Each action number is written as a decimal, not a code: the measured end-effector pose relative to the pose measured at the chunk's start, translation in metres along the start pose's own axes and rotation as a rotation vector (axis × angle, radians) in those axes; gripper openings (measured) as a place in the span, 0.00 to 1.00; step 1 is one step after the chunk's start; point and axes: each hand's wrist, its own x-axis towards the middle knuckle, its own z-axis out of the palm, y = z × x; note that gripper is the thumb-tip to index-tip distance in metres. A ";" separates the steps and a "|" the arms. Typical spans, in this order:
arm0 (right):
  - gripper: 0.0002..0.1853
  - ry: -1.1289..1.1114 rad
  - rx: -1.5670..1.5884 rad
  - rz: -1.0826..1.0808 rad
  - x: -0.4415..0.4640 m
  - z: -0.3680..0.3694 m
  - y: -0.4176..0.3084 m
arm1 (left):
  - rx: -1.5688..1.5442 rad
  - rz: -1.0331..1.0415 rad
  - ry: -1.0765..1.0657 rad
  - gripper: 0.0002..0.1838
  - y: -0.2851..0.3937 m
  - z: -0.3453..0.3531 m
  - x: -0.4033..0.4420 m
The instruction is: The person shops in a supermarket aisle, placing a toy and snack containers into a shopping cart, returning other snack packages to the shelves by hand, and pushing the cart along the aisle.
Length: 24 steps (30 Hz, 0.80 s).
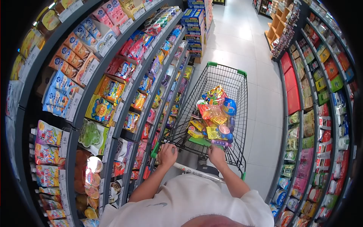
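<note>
A black wire shopping cart (242, 87) with green corners stands in front of me, holding a pile of colourful snack packets (215, 115), a blue round container (229, 106) and a purple tube-like pack (221, 143). My left hand (167, 154) is closed at the left end of the cart's handle bar (194, 171), by its green end piece. My right hand (216, 155) is closed at the cart's near rim, below the purple pack; what its fingers hold is hidden.
Shelves of bagged sweets (109, 89) run close along the left. On the right stand more shelves of packets (306, 143) with red panels (291, 83). Stacked blue boxes (193, 32) end the left shelf, and a wooden rack (278, 26) stands ahead right. A tiled aisle floor (261, 125) runs between.
</note>
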 end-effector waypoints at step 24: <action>0.18 -0.205 0.049 0.016 0.054 0.004 0.023 | 0.112 -0.064 -0.099 0.25 0.006 0.009 0.045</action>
